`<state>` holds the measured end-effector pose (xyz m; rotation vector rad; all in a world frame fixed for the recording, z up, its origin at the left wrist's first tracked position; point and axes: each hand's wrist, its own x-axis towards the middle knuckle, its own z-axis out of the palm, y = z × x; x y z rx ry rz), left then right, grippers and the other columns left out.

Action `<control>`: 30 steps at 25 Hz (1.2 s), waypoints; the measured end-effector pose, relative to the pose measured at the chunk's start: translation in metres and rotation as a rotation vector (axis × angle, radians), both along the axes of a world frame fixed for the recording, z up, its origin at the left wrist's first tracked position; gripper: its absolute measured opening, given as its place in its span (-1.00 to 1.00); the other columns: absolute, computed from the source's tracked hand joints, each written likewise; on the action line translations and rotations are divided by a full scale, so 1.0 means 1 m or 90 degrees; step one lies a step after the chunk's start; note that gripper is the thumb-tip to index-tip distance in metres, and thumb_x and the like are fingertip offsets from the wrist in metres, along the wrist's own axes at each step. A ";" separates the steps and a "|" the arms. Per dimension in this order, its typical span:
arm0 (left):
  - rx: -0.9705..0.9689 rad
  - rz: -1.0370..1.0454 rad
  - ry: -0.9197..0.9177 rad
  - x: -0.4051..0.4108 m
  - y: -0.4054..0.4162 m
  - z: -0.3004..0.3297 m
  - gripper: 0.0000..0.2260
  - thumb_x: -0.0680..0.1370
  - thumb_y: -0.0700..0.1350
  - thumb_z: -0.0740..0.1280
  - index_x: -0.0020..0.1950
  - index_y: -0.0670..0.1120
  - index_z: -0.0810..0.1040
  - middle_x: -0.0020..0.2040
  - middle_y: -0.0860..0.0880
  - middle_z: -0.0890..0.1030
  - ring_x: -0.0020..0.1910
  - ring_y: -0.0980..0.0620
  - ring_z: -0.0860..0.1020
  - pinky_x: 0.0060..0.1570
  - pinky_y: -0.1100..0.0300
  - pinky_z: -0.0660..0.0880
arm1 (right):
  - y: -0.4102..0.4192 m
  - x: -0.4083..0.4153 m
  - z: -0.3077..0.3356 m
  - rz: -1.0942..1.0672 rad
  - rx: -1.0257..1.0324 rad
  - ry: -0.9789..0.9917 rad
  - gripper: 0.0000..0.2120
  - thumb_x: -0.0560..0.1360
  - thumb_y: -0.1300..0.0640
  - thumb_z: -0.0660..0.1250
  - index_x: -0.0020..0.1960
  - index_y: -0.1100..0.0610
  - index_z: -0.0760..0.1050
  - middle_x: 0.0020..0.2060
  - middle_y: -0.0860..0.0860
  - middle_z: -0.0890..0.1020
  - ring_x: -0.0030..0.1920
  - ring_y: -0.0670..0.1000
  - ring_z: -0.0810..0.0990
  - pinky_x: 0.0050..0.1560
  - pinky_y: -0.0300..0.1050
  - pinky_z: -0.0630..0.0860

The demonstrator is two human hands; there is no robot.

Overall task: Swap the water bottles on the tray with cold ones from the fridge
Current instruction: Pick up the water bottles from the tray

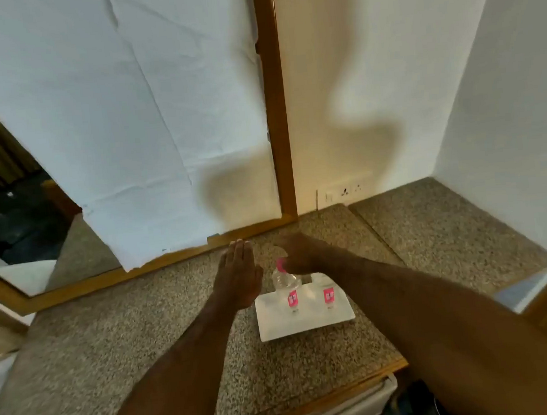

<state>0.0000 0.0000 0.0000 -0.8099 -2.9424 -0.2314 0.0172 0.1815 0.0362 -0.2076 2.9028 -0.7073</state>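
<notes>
Water bottles: two clear ones with pink labels stand on white rectangular tray (305, 320). Left bottle (286, 284), pink cap, just under right hand (297, 253); hand curled, grip unclear from blur. Right bottle (328, 293) behind forearm. Left hand (238, 273) flat, fingers straight, empty. Speckled granite counter (128, 336), open space all around tray.

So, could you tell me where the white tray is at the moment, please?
In the head view the white tray sits on the speckled counter near its front edge, just right of centre, carrying two pink-labelled bottles, with the left hand beside it.
</notes>
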 end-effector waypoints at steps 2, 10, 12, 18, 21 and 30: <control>0.015 0.022 -0.013 0.003 -0.006 -0.013 -0.49 0.58 -0.03 0.13 0.44 -0.29 0.19 0.45 -0.33 0.29 0.48 -0.26 0.20 0.43 -0.15 0.19 | -0.007 -0.005 -0.003 0.052 0.051 -0.057 -0.46 0.46 0.22 0.38 0.41 0.16 0.35 0.24 0.17 0.57 0.14 0.14 0.58 0.03 -0.06 0.55; 0.033 0.035 -0.071 0.018 -0.041 -0.044 -0.49 0.60 0.00 0.12 0.45 -0.26 0.17 0.45 -0.30 0.29 0.48 -0.23 0.20 0.45 -0.14 0.20 | -0.031 -0.008 0.005 0.143 0.198 -0.120 -0.54 0.49 0.31 0.37 0.35 0.13 0.41 0.26 0.16 0.52 0.22 0.14 0.48 0.07 -0.05 0.45; 0.036 0.039 -0.063 0.019 -0.046 -0.038 -0.50 0.60 0.00 0.13 0.44 -0.26 0.17 0.45 -0.30 0.30 0.47 -0.24 0.21 0.44 -0.14 0.21 | -0.033 -0.004 0.015 0.151 0.206 -0.123 -0.57 0.50 0.30 0.36 0.34 0.13 0.42 0.27 0.15 0.52 0.23 0.13 0.48 0.13 -0.03 0.45; 0.032 0.045 0.018 0.048 -0.028 -0.015 -0.54 0.58 -0.02 0.15 0.39 -0.26 0.24 0.39 -0.30 0.38 0.42 -0.24 0.30 0.40 -0.13 0.28 | -0.014 0.025 0.053 0.181 0.148 -0.187 -0.61 0.49 0.31 0.38 0.30 0.14 0.47 0.26 0.14 0.50 0.13 0.08 0.49 0.00 -0.10 0.47; 0.032 0.046 0.018 0.084 0.008 -0.023 -0.57 0.57 -0.02 0.18 0.35 -0.26 0.31 0.32 -0.30 0.45 0.34 -0.25 0.39 0.35 -0.13 0.34 | 0.020 0.050 0.062 0.178 0.147 -0.219 -0.62 0.46 0.31 0.41 0.25 0.10 0.51 0.23 0.12 0.52 0.07 0.08 0.53 0.00 -0.04 0.58; -0.044 -0.205 -0.087 0.164 0.199 -0.105 -0.55 0.57 -0.01 0.08 0.38 -0.24 0.34 0.34 -0.27 0.45 0.33 -0.23 0.38 0.34 -0.11 0.33 | 0.189 0.140 -0.031 0.054 0.243 -0.263 -0.68 0.45 0.25 0.40 0.20 0.23 0.57 0.12 0.19 0.63 0.08 0.19 0.60 0.07 0.01 0.59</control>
